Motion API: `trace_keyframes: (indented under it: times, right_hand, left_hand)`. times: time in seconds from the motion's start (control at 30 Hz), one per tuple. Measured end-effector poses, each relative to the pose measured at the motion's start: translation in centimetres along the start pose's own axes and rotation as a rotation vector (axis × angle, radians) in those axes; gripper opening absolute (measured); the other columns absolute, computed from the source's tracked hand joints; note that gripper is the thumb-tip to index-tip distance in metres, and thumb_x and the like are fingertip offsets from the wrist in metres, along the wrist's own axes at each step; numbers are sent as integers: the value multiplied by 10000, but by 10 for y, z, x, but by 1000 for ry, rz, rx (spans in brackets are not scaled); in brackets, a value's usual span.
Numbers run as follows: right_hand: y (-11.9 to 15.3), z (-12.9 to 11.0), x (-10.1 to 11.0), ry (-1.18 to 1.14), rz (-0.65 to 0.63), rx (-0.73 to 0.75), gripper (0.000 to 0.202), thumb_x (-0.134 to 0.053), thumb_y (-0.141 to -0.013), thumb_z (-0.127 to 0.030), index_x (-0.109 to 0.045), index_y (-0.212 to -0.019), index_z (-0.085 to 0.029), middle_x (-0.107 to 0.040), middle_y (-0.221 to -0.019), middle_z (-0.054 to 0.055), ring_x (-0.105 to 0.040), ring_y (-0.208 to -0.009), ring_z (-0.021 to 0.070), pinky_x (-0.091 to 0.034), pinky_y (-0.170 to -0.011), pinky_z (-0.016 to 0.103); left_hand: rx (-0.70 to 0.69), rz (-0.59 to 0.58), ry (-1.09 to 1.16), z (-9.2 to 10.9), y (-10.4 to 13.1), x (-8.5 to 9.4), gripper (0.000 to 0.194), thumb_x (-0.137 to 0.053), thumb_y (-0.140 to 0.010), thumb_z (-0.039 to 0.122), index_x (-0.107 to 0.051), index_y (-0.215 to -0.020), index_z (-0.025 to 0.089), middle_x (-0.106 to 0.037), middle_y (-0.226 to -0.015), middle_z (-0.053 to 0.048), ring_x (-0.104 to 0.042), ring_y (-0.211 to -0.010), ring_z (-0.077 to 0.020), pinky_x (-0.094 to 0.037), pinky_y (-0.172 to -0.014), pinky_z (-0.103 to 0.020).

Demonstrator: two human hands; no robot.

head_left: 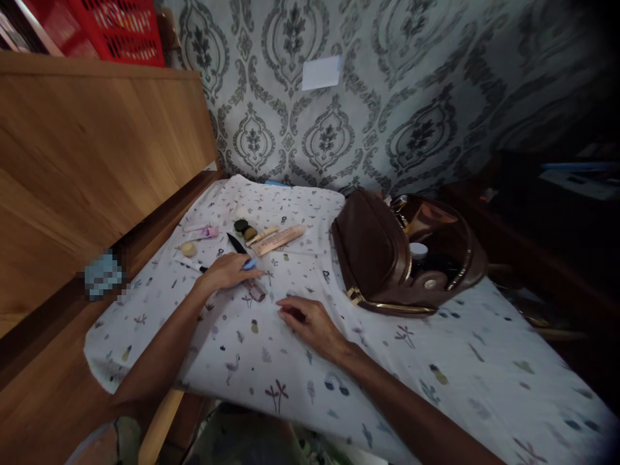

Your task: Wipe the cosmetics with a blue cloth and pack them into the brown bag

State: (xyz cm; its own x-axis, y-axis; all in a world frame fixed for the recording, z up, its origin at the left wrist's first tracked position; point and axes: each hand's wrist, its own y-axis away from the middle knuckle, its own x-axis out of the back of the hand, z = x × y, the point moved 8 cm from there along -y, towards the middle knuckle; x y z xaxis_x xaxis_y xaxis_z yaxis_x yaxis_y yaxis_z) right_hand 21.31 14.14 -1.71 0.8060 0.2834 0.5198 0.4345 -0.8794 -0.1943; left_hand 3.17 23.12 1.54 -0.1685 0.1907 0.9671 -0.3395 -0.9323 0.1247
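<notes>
My left hand (pixel 227 271) is over the middle-left of the patterned cloth (pixel 261 358), with a small blue item (pixel 249 264) between its thumb and fingers. A pinkish clear tube (pixel 254 290) lies just beside that thumb. My right hand (pixel 314 325) hovers low over the cloth, fingers loosely bent and apart, holding nothing. Behind the left hand lie a black pointed item (pixel 236 243), a peach tube (pixel 278 241), a slim beige tube (pixel 263 235) and dark round pieces (pixel 241 226). Further left are a pink tube (pixel 202 233) and a cream round piece (pixel 188 249).
An unzipped brown bag (pixel 372 258) stands right of my hands, with a white-capped container (pixel 418 250) and other items inside. A wooden cabinet side (pixel 106 135) rises at the left, a red basket (pixel 121 29) on top. Patterned wallpaper covers the wall behind.
</notes>
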Motion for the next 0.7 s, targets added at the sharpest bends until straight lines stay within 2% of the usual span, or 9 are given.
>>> trace_keyframes:
  times: [0.13,0.27,0.37,0.53,0.7]
  right_hand:
    - [0,5,-1,-8,12,-14,244,-622,-883,-298,-717,-1072,-176,-732,-888,51,-658,-750,167,-519,-715,286]
    - [0,4,-3,12,-6,-15,288,-694,-852,-336,-716,-1083,-167,-714,-880,46,-627,-699,147,-502,-679,264]
    - [0,-1,-4,51,-29,6,316,-728,-838,-372,-717,-1078,-167,-694,-859,36,-603,-684,137,-485,-671,253]
    - [2,-9,-5,93,-62,30,359,-765,-806,-452,-716,-1048,-192,-694,-884,29,-602,-705,138,-474,-689,247]
    - [2,-3,-1,146,-23,-34,254,-734,-836,-301,-709,-1066,-196,-703,-904,27,-607,-710,133,-476,-704,240]
  left_hand:
    - [-264,-153,157,25,9,-5,461,-705,-680,650,-594,-804,220,-611,-838,-12,-589,-819,-225,-398,-697,-271]
    - [-390,-290,203,50,16,-16,473,-710,-679,648,-602,-834,215,-600,-894,-16,-582,-840,-217,-386,-702,-264]
    - [-383,-306,202,59,16,-23,463,-680,-701,653,-613,-826,213,-608,-887,-19,-581,-853,-218,-373,-697,-256]
    - [-335,-250,268,58,10,-28,465,-714,-668,631,-606,-821,205,-600,-847,-11,-583,-840,-222,-369,-686,-251]
    - [-320,-188,431,60,5,-30,434,-685,-715,604,-586,-810,192,-570,-805,3,-564,-784,-198,-379,-667,-250]
